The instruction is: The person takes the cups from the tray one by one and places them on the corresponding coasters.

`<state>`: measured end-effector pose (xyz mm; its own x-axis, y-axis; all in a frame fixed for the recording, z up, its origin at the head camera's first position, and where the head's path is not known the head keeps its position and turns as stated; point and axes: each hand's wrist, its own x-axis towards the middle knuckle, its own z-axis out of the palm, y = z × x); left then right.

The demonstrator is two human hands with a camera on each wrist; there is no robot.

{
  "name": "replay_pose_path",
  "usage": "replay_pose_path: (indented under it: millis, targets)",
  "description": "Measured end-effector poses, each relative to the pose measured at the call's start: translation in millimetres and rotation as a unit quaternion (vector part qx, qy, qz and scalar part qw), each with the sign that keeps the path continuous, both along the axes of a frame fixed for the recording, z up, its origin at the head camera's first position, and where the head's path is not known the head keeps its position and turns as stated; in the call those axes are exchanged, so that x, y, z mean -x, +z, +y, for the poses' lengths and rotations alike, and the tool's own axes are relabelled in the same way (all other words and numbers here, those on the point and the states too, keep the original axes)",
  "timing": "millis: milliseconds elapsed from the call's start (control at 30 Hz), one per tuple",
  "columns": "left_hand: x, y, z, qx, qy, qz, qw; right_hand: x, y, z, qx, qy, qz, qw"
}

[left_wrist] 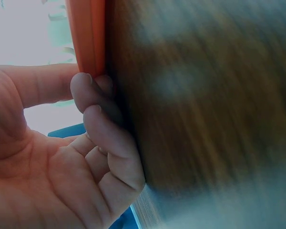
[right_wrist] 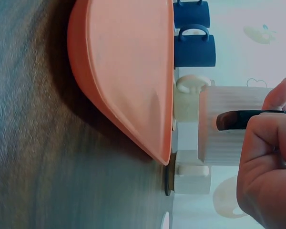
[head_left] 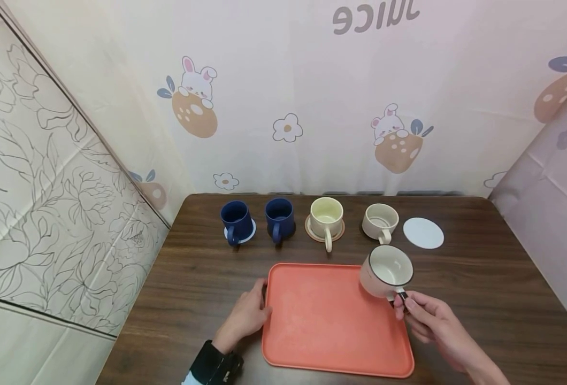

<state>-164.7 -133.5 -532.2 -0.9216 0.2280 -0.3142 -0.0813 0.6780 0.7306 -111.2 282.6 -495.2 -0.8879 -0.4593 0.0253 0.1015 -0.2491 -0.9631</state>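
My right hand grips the black handle of a white mug with a dark rim. The mug is tilted and held above the right part of the orange-red tray; the right wrist view shows its ribbed side apart from the tray. At the tray's left edge my left hand pinches the rim between thumb and curled fingers, as the left wrist view shows. The fingers lie close against the brown table there.
Along the back of the table stand a blue mug on a white coaster, another blue mug, a pale yellow mug on a brown-edged coaster and a cream cup. A white round coaster lies at their right.
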Motion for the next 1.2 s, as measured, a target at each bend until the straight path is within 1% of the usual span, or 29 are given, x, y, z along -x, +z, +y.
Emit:
replay_pose_path:
  millis: [233,433,667,767,1000,1200]
  targets:
    - [-1.2,0.6,-1,-0.011,-0.002,0.001,0.9999,2.3,2.3,6,0.000,-0.033,0.007,0.999]
    - [-2.0,-0.3,-1,-0.007,-0.003,0.001,1.0000,4.9,0.5,13,0.004,-0.054,0.012,0.998]
    - [-0.5,-0.7,-1,-0.012,0.001,-0.005,0.9999,9.2,2.9,21,-0.020,-0.095,0.010,0.995]
    - [-0.4,-0.3,-1,-0.011,0.002,-0.010,0.9999,11.3,4.6,24,-0.023,-0.107,0.010,0.994]
    - [-0.1,1.3,0,-0.012,-0.004,-0.003,0.9999,19.2,9.9,31,-0.022,-0.136,0.021,0.990]
    - [0.2,3.4,0,-0.011,-0.005,-0.001,0.9999,28.0,12.2,37,-0.005,-0.156,0.013,0.988]
